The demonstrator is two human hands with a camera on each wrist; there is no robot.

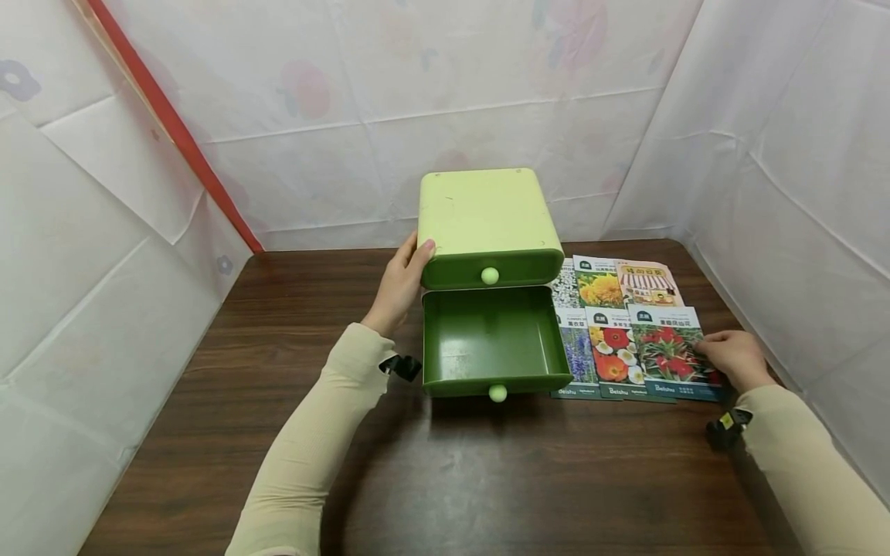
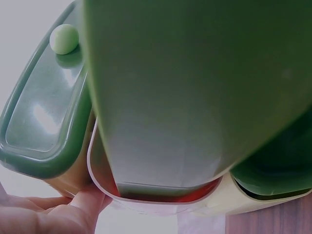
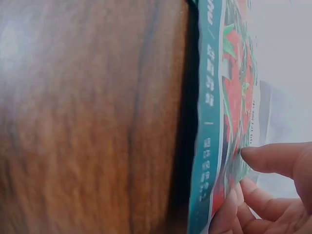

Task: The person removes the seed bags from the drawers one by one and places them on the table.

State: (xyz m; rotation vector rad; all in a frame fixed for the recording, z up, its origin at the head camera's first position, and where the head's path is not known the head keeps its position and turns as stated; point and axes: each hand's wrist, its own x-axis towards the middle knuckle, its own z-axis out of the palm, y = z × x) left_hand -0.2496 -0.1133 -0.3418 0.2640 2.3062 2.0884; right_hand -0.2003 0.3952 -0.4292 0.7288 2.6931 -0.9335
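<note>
A small two-drawer cabinet (image 1: 487, 212), pale lime with dark green fronts, stands on the table. Its lower drawer (image 1: 497, 332) is pulled out with a bare interior; the upper drawer (image 1: 514, 269) is closed. My left hand (image 1: 398, 286) holds the cabinet's left side, the thumb on the front edge by the upper drawer; in the left wrist view, the left hand (image 2: 58, 214) touches the cabinet wall. My right hand (image 1: 740, 359) pinches the right side of a flower seed packet (image 1: 667, 347) with red blooms. In the right wrist view, thumb and fingers hold that packet (image 3: 234, 112).
More seed packets lie in two overlapping rows right of the cabinet, among them a purple-flower packet (image 1: 579, 351), a poppy packet (image 1: 615, 347), a yellow-flower packet (image 1: 599, 287) and a pink packet (image 1: 650, 284). White patterned sheeting (image 1: 389, 108) encloses the brown table (image 1: 292, 309).
</note>
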